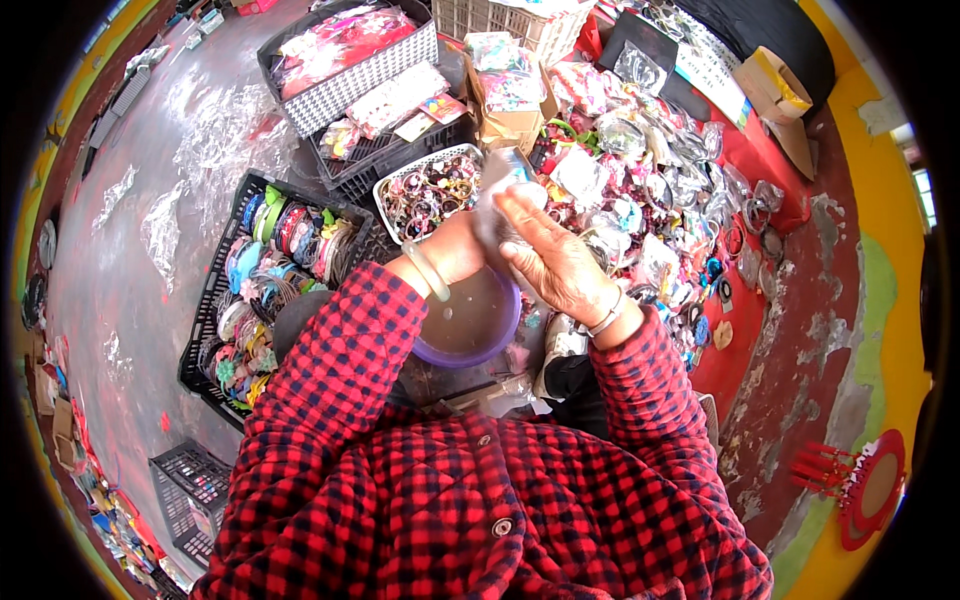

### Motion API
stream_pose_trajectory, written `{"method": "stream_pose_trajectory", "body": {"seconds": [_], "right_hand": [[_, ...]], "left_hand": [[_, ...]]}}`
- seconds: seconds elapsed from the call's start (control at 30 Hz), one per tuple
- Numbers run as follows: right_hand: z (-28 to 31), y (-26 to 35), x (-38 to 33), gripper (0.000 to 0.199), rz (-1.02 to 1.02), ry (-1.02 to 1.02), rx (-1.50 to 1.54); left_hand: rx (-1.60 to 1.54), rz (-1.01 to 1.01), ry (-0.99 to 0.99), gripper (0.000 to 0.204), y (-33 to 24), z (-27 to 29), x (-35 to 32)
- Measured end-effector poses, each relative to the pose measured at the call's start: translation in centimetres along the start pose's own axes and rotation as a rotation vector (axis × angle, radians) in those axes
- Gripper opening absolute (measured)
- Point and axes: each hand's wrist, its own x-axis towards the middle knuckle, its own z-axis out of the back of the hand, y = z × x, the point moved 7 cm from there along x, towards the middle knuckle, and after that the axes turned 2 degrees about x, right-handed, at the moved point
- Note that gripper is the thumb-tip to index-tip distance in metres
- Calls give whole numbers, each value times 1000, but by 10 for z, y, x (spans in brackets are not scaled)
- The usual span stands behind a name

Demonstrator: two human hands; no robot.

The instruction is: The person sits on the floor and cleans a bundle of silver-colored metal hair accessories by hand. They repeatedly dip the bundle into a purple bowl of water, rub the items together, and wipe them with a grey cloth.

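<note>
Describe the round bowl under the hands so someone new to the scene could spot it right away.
Start at the person's red and black checked jacket filling the lower picture, then follow both sleeves up to where the hands meet. Just below the left hand and right hand, which hold a small clear packet, sits the bowl. It is round with a purple rim, unlike the rectangular black crates and white basket nearby.

Two hands (pixel 540 250), one purple bowl (pixel 470 325), three black crates (pixel 205 330).
</note>
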Motion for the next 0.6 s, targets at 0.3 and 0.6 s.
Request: {"method": "stream_pose_trajectory", "body": {"seconds": [0.3, 0.6], "right_hand": [[0, 12, 4, 51, 100, 106, -260], [-9, -4, -6, 39, -21, -41, -436]], "left_hand": [[-153, -192, 60, 29, -39, -9, -13], [135, -64, 166, 21, -7, -4, -23]]}}
